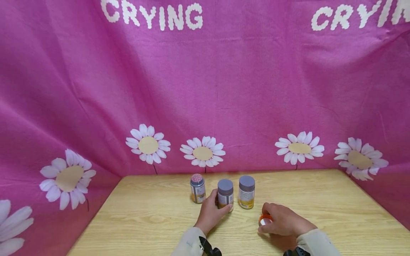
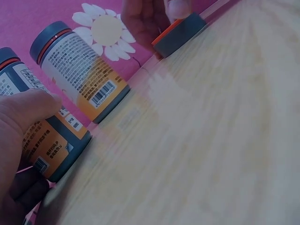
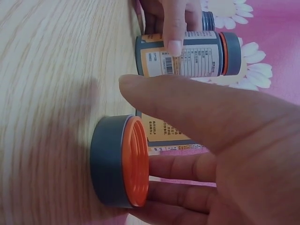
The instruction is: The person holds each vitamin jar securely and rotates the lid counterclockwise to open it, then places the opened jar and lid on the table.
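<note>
My left hand (image 1: 212, 209) grips a dark grey jar (image 1: 225, 195) with an orange-and-white label and a grey lid, upright on the table. Its thumb lies across the label in the left wrist view. My right hand (image 1: 282, 219) is low over the table, its thumb and fingers on either side of a loose grey jar lid (image 3: 110, 161). The orange threaded inside of this lid faces up. In the right wrist view the thumb (image 3: 154, 91) stands apart from the lid, while fingertips are at its far edge.
A lidless jar (image 1: 198, 192) with a pink-red patterned seal stands left of the gripped jar. To the right stands another lidded jar (image 1: 246, 193). The wooden table (image 1: 144, 213) ends at a pink curtain (image 1: 243, 89) with daisies.
</note>
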`<move>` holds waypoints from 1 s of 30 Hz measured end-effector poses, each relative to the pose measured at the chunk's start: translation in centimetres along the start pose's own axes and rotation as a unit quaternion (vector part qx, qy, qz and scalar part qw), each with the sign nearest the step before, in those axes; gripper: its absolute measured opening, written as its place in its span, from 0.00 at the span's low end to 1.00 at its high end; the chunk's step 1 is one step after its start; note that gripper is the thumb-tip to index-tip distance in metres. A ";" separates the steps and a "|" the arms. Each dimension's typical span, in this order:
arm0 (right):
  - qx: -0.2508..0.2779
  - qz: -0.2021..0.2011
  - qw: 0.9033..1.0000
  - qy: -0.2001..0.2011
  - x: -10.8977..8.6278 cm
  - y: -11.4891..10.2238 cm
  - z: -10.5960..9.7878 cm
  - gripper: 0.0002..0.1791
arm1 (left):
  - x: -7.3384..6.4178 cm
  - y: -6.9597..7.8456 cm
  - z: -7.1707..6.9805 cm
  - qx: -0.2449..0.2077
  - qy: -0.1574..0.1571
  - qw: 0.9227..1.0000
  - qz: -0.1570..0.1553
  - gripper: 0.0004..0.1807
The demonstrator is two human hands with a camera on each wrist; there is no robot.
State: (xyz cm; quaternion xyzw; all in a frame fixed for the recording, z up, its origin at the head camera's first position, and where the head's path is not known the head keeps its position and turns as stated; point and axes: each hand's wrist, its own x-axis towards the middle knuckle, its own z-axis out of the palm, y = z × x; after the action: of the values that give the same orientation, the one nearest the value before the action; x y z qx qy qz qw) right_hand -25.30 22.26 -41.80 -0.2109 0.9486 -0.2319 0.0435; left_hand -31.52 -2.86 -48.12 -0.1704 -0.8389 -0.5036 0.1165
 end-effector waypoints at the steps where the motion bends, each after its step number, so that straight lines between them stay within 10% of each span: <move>1: -0.003 -0.003 1.000 0.001 0.0 0.1 0.0 0.24 | -0.1 0.0 0.0 0.001 -0.001 1.000 0.000 0.34; 17: 0.041 -0.004 0.999 -0.018 -0.2 0.0 -0.6 0.30 | -1.3 0.6 -0.7 -0.019 -0.010 1.000 0.002 0.33; 30: 0.008 -0.101 0.994 0.051 -0.4 -3.1 -1.3 0.28 | -3.3 0.8 -1.7 -0.018 -0.039 0.999 0.025 0.31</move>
State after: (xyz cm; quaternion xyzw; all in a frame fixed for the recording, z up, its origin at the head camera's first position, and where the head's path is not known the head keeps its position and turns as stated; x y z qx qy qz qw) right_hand -23.97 20.44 -39.23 -0.2931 0.9216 -0.2530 -0.0272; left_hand -28.12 -4.55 -47.96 -0.2131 -0.8290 -0.5087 0.0929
